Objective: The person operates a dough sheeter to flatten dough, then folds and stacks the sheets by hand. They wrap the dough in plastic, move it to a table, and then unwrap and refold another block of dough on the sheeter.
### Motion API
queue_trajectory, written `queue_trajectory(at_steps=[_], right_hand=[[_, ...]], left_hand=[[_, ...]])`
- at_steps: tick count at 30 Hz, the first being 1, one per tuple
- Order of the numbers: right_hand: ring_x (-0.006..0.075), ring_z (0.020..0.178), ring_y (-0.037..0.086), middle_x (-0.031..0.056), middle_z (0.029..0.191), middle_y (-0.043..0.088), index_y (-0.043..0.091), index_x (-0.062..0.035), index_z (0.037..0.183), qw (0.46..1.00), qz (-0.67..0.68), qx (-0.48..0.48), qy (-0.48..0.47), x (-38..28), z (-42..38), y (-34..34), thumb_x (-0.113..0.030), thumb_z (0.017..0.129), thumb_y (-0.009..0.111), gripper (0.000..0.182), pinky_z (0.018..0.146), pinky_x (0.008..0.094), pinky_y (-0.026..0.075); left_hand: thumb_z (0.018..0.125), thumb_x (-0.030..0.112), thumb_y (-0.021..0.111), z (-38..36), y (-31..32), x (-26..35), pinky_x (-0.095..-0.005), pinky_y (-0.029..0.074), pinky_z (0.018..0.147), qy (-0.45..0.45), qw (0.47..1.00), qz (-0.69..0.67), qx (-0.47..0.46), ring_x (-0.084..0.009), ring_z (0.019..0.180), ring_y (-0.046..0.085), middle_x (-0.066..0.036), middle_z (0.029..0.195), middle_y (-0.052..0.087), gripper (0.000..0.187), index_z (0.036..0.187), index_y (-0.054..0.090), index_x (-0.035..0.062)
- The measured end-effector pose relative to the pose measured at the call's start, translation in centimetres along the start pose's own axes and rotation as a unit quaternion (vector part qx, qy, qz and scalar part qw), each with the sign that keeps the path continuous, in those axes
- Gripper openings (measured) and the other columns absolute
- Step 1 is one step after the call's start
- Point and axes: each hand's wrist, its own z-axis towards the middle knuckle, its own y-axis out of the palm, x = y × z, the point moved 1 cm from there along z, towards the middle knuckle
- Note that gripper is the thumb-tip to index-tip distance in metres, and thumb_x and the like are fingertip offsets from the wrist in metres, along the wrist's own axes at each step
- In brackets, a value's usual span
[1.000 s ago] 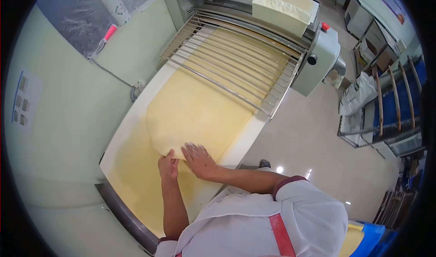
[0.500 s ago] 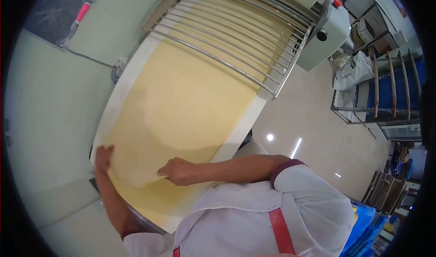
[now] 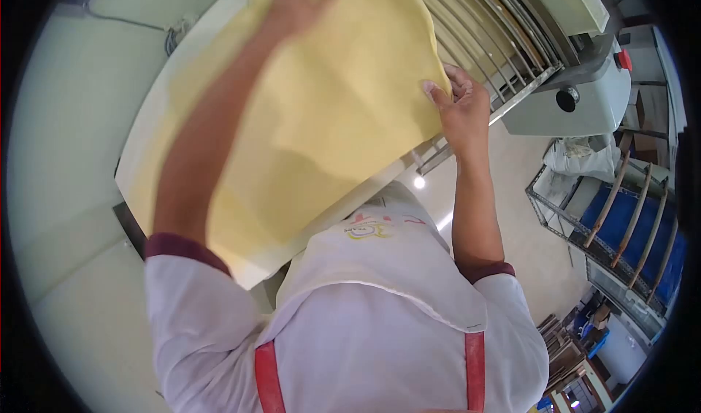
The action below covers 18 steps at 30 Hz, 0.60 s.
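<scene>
A wide pale yellow dough sheet (image 3: 343,99) lies over the white belt (image 3: 146,146) of a machine, and its far part is lifted up near the metal bar guard (image 3: 496,40). My right hand (image 3: 460,99) pinches the sheet's right edge, thumb on top and fingers beneath. At the top of the view, my left hand (image 3: 299,8) is over the sheet's far left part; it is blurred, with thumb and fingers apart, and its fingertips are cut off by the frame's edge.
The machine's grey housing (image 3: 573,92) with a red button stands at the right, past the guard. Further right are a white bag (image 3: 580,157) and a metal rack with wooden rods (image 3: 635,216). A cable (image 3: 128,20) hangs on the wall at the upper left.
Both hands have moved from the sheet's near end to its far part by the guard. The dough's far edge now lies over the guard's bars. The view has shifted.
</scene>
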Motion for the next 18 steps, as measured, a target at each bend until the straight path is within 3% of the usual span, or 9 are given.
queue_trajectory(at_steps=[1, 2, 5, 6, 10, 12, 14, 15, 18], right_hand=[[0.0176, 0.076, 0.067, 0.0151, 0.091, 0.069, 0.055, 0.0013, 0.118, 0.999, -0.029, 0.019, -0.001, 1.4, 0.7, -0.7, -0.001, 0.077, 0.069, 0.043, 0.068, 0.0284, 0.052], [0.0207, 0.078, 0.068, 0.0172, 0.092, 0.069, 0.051, 0.001, 0.122, 0.998, -0.058, 0.038, -0.005, 2.0, 1.6, -1.2, 0.0, 0.077, 0.069, 0.049, 0.07, 0.0302, 0.053], [0.0276, 0.083, 0.069, 0.021, 0.094, 0.067, 0.04, -0.002, 0.13, 0.988, -0.147, 0.038, -0.027, 1.4, 1.6, -1.1, 0.0, 0.076, 0.07, 0.061, 0.073, 0.0336, 0.053], [0.0279, 0.087, 0.068, 0.022, 0.095, 0.066, 0.039, -0.004, 0.132, 0.983, -0.174, 0.029, -0.059, 1.8, 1.7, -1.3, -0.001, 0.077, 0.07, 0.064, 0.075, 0.0346, 0.053], [0.0228, 0.088, 0.068, 0.0181, 0.101, 0.066, 0.043, -0.0054, 0.13, 0.993, -0.114, -0.015, 0.006, 0.0, 1.6, -3.3, -0.004, 0.079, 0.069, 0.058, 0.072, 0.0307, 0.054], [0.0209, 0.088, 0.067, 0.0142, 0.102, 0.066, 0.051, -0.0044, 0.124, 0.965, -0.215, 0.038, -0.148, -2.0, 2.0, -7.1, -0.005, 0.08, 0.069, 0.047, 0.071, 0.0281, 0.054], [0.0197, 0.095, 0.065, 0.0125, 0.108, 0.065, 0.06, -0.0012, 0.114, 0.828, -0.408, 0.12, -0.366, -5.1, 3.1, -12.7, -0.005, 0.084, 0.065, 0.03, 0.077, 0.0274, 0.052], [0.019, 0.099, 0.063, 0.012, 0.109, 0.065, 0.06, 0.0, 0.113, 0.904, -0.257, 0.212, -0.268, -6.6, 3.1, -14.0, -0.005, 0.086, 0.062, 0.027, 0.084, 0.0289, 0.05], [0.0215, 0.111, 0.059, 0.0144, 0.121, 0.061, 0.056, -0.0006, 0.123, 0.801, -0.399, 0.312, -0.318, -9.8, 5.3, -22.6, -0.016, 0.09, 0.06, 0.036, 0.092, 0.0344, 0.046]], left_hand=[[0.09, 0.057, 0.047, -3.1, 2.9, 3.5, -0.0447, 0.017, 0.113, 0.011, 0.999, 0.044, -0.007, -0.0304, 0.139, 0.023, -0.021, 0.148, 0.026, 0.081, 0.144, 0.024, 0.0006], [0.088, 0.061, 0.046, -4.0, 4.7, 4.1, -0.0466, 0.011, 0.114, 0.026, 0.989, 0.147, 0.0, -0.0309, 0.143, 0.012, -0.022, 0.153, 0.016, 0.089, 0.147, 0.017, 0.0006], [0.089, 0.059, 0.044, -4.3, 3.8, 4.9, -0.0491, -0.002, 0.114, 0.008, 0.995, 0.085, -0.048, -0.0345, 0.144, -0.001, -0.025, 0.154, 0.003, 0.092, 0.147, 0.006, -0.0011], [0.089, 0.059, 0.044, -4.7, 3.7, 4.9, -0.0491, -0.001, 0.114, 0.011, 0.995, 0.088, -0.045, -0.0342, 0.144, 0.001, -0.025, 0.153, 0.005, 0.091, 0.147, 0.008, -0.0012], [0.089, 0.056, 0.045, -4.7, 3.2, 4.5, -0.0493, 0.003, 0.114, 0.012, 0.994, 0.101, -0.031, -0.0336, 0.144, 0.005, -0.024, 0.153, 0.009, 0.088, 0.147, 0.012, -0.0015], [0.09, 0.054, 0.046, -5.4, 3.0, 4.1, -0.0499, 0.004, 0.114, 0.008, 0.995, 0.098, -0.028, -0.0338, 0.144, 0.006, -0.024, 0.153, 0.009, 0.086, 0.147, 0.012, -0.0009], [0.091, 0.051, 0.047, -6.0, 2.6, 3.6, -0.051, 0.005, 0.114, 0.009, 0.996, 0.087, -0.017, -0.0341, 0.143, 0.007, -0.023, 0.153, 0.011, 0.084, 0.147, 0.012, 0.0003], [0.091, 0.05, 0.047, -6.6, 2.4, 3.1, -0.0513, 0.005, 0.113, 0.012, 0.997, 0.071, -0.011, -0.0343, 0.143, 0.007, -0.023, 0.153, 0.011, 0.083, 0.147, 0.012, 0.0004], [0.092, 0.048, 0.047, -8.8, 2.1, 0.7, -0.0517, 0.006, 0.113, 0.016, 1.0, 0.027, 0.0, -0.0345, 0.143, 0.007, -0.022, 0.153, 0.011, 0.081, 0.148, 0.012, 0.0009]])
